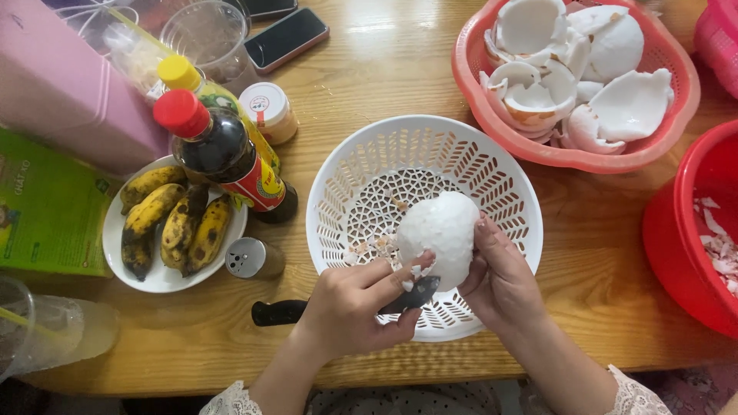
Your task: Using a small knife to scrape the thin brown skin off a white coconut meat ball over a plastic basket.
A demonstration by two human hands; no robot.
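Note:
My right hand holds a white peeled coconut piece over a white perforated colander on the wooden table. My left hand grips a knife with a black handle. Its dark blade tip lies against the lower side of the coconut piece, next to my thumb. Small brownish shavings lie on the colander's bottom.
A pink basket at the back right holds several white coconut pieces. A red basin with shavings stands at the right edge. To the left are a plate of bananas, a dark sauce bottle, a shaker, a jar, boxes and phones.

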